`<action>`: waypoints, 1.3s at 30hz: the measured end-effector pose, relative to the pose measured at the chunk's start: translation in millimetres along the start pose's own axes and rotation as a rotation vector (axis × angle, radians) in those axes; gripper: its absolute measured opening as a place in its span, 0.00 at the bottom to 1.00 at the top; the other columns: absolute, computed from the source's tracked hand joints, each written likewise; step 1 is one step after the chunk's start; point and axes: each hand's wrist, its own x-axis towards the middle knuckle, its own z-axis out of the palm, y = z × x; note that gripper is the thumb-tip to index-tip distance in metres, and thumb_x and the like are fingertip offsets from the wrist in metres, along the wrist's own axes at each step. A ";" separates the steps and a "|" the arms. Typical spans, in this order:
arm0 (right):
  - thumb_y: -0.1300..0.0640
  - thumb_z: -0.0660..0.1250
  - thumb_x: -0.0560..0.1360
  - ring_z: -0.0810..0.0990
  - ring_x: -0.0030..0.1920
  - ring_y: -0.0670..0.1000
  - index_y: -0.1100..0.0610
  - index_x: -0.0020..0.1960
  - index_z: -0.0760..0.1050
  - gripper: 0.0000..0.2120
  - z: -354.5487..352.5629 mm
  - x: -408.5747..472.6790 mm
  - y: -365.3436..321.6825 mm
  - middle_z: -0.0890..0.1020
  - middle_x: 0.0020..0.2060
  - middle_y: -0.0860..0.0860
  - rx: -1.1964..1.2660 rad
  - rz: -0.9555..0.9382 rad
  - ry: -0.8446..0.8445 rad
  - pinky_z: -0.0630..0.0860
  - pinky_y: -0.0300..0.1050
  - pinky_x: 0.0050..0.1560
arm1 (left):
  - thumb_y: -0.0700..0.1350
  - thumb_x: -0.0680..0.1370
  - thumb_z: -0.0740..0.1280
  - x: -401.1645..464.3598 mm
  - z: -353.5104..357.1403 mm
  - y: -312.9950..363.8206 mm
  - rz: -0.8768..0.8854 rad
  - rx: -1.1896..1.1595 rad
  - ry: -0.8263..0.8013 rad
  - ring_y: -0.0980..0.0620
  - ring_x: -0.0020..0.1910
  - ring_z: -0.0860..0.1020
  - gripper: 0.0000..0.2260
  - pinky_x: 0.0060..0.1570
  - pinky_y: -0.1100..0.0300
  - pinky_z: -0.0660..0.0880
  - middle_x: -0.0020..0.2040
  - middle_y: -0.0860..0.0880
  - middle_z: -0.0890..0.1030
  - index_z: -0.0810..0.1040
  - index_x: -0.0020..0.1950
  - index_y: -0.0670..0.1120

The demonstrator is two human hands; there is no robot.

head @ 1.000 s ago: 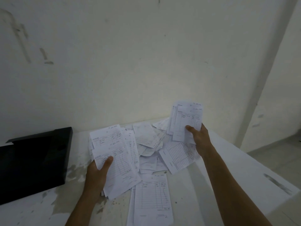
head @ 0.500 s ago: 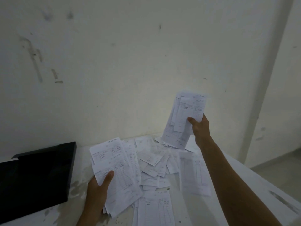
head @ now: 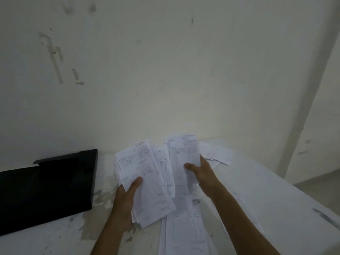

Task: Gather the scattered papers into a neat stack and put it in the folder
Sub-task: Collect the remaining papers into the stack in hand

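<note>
We face a pale, scuffed wall [head: 165,70] that fills most of the view, its surface streaked with grey marks at upper left. Below it runs a white table [head: 266,190], worn and blotched near our left arm. On the table's left side lies a black folder [head: 46,188], well apart from the sheets and to the left of our left hand. Loose papers [head: 219,153] lie against the wall at the table's far edge, and more printed sheets [head: 185,234] lie flat near the front edge, between our forearms. Our left hand [head: 125,201] grips a thick bundle of papers [head: 145,179] from its lower left corner, thumb pressed on top and the other fingers hidden underneath; the bundle fans out unevenly and tilts toward the wall. Our right hand [head: 200,173] holds a second, narrower sheaf [head: 184,162] upright just beside the first, thumb closed over its face, the remaining fingers out of sight behind it. The two bundles overlap at their inner edges above the table's middle. The print on every sheet is too blurred for us to read.
</note>
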 end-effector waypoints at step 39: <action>0.33 0.68 0.72 0.75 0.63 0.59 0.52 0.67 0.71 0.32 -92.7 -124.3 22.5 0.78 0.62 0.55 -1.177 0.383 0.255 0.66 0.53 0.62 | 0.48 0.77 0.71 -29.3 -33.6 2.0 0.018 0.448 0.002 0.53 0.54 0.79 0.16 0.55 0.57 0.74 0.56 0.53 0.82 0.79 0.64 0.49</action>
